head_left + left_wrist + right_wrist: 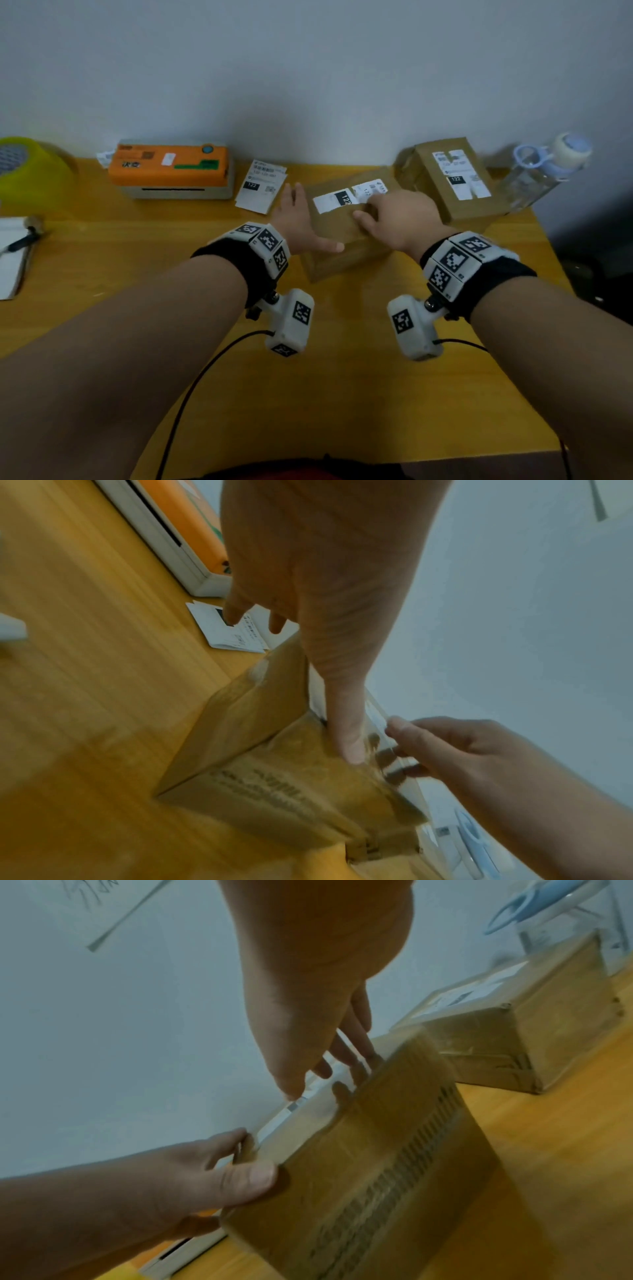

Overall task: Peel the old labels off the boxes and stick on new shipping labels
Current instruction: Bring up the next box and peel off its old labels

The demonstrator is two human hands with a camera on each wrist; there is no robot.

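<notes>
A brown cardboard box [342, 260] [267, 791] [377, 1150] lies in the middle of the yellow table. Two white labels [332, 202] [284, 1118] are stuck side by side across its top. My left hand [298, 219] [325, 588] [205, 1177] braces the box's left front corner, with straight fingers along the left side and the thumb on the top edge. Lying on the box top, my right hand [400, 216] [479, 764] [308, 988] touches the right label with its fingertips. Whether a label edge is lifted is lost in blur.
A second labelled box [435, 164] [496, 1047] stands at the back right, beside a clear water bottle [541, 171]. Loose label sheets [260, 186] [232, 637] lie left of my hand, by an orange label printer [171, 168]. A yellow tape roll [30, 168] and a notebook [13, 253] sit far left.
</notes>
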